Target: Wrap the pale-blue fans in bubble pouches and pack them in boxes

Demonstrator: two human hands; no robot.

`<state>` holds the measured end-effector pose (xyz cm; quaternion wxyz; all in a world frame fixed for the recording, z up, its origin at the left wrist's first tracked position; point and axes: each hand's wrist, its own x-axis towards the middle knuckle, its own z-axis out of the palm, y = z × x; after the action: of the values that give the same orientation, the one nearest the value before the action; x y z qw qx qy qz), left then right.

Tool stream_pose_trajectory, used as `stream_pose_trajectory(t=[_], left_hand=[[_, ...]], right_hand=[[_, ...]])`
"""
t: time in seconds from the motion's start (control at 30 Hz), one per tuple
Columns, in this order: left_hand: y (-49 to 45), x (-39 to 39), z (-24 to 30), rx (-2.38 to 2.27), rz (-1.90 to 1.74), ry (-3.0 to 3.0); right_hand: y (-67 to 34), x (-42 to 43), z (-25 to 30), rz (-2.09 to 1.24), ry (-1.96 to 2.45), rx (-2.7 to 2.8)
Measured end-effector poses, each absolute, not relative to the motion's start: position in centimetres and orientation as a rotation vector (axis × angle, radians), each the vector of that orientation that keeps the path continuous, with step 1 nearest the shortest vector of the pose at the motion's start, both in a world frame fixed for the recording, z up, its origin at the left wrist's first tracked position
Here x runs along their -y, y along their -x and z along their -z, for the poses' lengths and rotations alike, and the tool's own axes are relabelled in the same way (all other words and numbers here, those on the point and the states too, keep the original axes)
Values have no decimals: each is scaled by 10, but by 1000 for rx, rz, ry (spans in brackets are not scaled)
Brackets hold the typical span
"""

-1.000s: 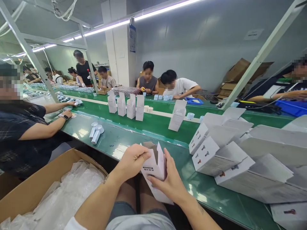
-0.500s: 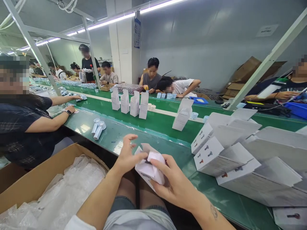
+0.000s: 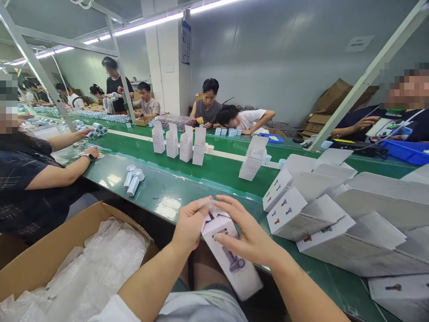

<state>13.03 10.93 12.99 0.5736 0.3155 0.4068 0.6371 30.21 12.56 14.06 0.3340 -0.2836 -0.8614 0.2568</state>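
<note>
A white printed box (image 3: 234, 264), with a picture of a dark handheld device on its front, hangs tilted over my lap between my hands. My left hand (image 3: 191, 223) grips its upper left edge, fingers at the top flaps. Across the top right lies my right hand (image 3: 246, 232), its thumb on the printed face and its fingers bent over the flaps. The contents of the box are hidden. On the bench edge to the left rest a few pale blue cylindrical parts (image 3: 134, 181), apart from my hands.
Several white boxes with raised flaps (image 3: 192, 145) stand on the green belt (image 3: 221, 172). Many more cartons (image 3: 315, 210) crowd the right side. A cardboard box (image 3: 20, 264) of clear plastic bags sits at lower left. A co-worker's arm (image 3: 67, 172) reaches over the bench at left.
The box has turned so its printed front faces up. My left hand has gone from open beside it to gripping its top, and my right hand has shifted onto the flaps.
</note>
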Motion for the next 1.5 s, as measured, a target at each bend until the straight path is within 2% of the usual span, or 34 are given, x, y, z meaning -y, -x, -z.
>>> stream_pose_trajectory(t=[0.1,0.23,0.4,0.53,0.7,0.9,1.27,1.5], left_hand=[[-129,-106,-125,-992,-1555,-933],[-117,-105,-124,-767,-1303,-1169],[-124,-105,-129,-656,-1150,-911],[-139,-94,-127,-766,-1228,-808],[-148,-80,-124,-937,-1328,-848],[-143,-78,-122,-882,-1300,-906],[-126,-88,-129,-892,-1053,-1264],[-126,-90,-125,-538,-1031,-943]], right_hand=[[-297,-109,-135,-488,976,2119],[-292,-95,-130,-584,1113,1997],[-294,-88,-131,-669,1054,1990],[-299,-86,-130,-689,1015,2020],[-306,-92,-125,-738,894,2085],[-311,-95,-124,-738,794,2092],[-310,-87,-125,-629,807,2089],[-316,-85,-139,-559,722,2106]])
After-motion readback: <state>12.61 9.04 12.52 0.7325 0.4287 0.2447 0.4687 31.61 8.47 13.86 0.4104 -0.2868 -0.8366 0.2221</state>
